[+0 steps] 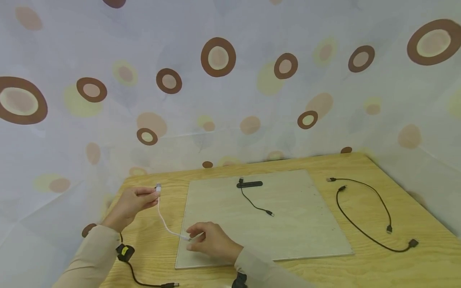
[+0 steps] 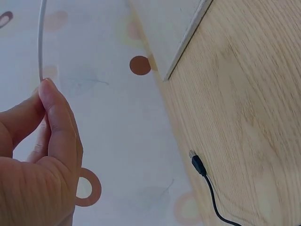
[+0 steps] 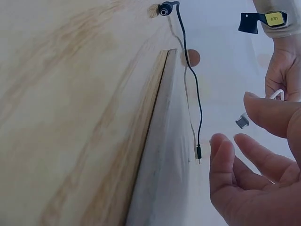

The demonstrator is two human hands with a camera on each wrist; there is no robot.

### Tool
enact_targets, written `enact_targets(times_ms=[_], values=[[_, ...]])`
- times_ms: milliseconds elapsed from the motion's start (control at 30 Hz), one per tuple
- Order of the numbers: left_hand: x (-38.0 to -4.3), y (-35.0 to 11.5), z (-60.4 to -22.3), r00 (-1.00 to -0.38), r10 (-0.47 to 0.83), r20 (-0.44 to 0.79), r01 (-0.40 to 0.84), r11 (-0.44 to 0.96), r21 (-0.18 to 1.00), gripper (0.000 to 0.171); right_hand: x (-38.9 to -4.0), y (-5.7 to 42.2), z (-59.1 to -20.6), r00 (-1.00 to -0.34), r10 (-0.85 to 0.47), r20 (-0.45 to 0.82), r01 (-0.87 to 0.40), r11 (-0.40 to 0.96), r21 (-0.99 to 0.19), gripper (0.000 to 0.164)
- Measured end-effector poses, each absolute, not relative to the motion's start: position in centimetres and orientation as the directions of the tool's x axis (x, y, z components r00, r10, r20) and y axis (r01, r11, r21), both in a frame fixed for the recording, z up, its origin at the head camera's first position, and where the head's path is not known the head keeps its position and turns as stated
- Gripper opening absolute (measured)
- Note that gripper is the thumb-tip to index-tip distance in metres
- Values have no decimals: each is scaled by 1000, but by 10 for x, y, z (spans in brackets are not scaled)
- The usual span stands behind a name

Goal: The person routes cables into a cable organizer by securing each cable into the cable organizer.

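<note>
Lower-left corner: a thin black cable with a barrel plug (image 1: 140,283) lies on the yellow wood-grain table (image 1: 306,276).
Left hand, left of centre: the left hand (image 1: 135,203) pinches a short white cable with a metal-tipped plug at each end (image 1: 163,222), near its upper plug.
White cable: held raised, slanting down rightward to its lower plug over the pale board's left edge.
Right hand, lower middle: the right hand (image 1: 215,242) has thumb and fingers parted around that lower plug; contact cannot be confirmed.
Pale square board, centre: the board (image 1: 295,240) bears a short black cable (image 1: 252,205) and a flat black strip (image 1: 255,184).
Right side: a curved black cable (image 1: 378,195) and a longer black cable with a wide end (image 1: 351,222) lie loose.
Progress: seemingly partway; one white end is gripped, the other apparently not yet.
Hard to make out: the left sleeve hides part of the barrel-plug cable; the lower white plug's type is unclear.
</note>
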State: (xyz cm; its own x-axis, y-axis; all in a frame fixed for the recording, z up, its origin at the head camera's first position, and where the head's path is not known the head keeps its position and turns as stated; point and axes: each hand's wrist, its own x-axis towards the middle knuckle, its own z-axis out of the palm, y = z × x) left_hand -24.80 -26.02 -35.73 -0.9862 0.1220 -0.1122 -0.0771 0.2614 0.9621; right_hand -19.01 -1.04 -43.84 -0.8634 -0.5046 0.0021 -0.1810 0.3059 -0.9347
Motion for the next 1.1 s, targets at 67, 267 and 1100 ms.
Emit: enact_targets(times_ms=[67,267,1100], values=[[-248,-257,-358,-986,126,-111,-76,253,964,42,-191,-10,-439,-859,-512,12,-198,310,-930,31],[-247,-249,-361,-984,124,-127,-95,236,967,41,-189,-13,-444,-856,-513,66,-249,296,-922,16],[-244,-248,-364,-981,116,-153,-125,222,967,35,-175,-11,-443,-869,-464,173,-309,235,-922,8]])
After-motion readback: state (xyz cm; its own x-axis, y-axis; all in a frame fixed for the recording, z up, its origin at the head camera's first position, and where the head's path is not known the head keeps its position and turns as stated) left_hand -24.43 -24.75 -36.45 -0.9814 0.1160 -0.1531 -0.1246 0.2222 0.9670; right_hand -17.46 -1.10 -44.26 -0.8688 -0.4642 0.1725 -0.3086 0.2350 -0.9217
